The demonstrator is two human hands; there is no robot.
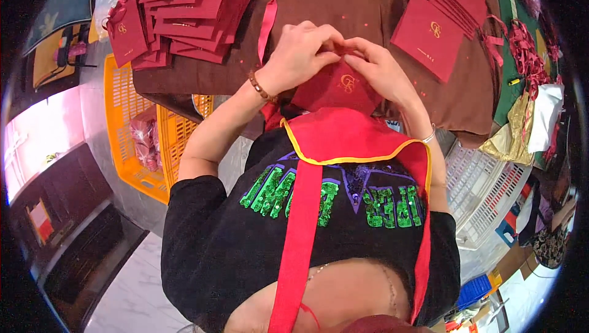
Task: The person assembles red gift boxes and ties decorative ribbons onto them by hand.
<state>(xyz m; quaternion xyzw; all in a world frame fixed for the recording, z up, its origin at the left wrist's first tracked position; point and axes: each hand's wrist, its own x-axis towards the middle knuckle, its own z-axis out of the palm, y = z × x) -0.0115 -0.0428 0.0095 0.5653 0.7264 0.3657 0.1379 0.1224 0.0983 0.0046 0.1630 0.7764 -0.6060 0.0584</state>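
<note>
A dark red paper gift bag [345, 89] with a gold emblem stands close in front of me, at the near edge of the brown cloth-covered table [331, 1]. My left hand [305, 52] pinches at its top edge, fingers curled in. From the other side my right hand [381, 70] closes on the same edge, and the fingertips of both hands nearly meet. Whether a ribbon lies between the fingers is hidden. A loose red ribbon [267, 29] lies on the cloth just beyond my left wrist.
Red bags lie in an overlapping pile [196, 17] at the far left, and another stack [432, 29] lies at the right. Bundled red ribbons [531, 57] hang at the far right. An orange crate [126, 130] and a white crate [481, 185] flank me below the table.
</note>
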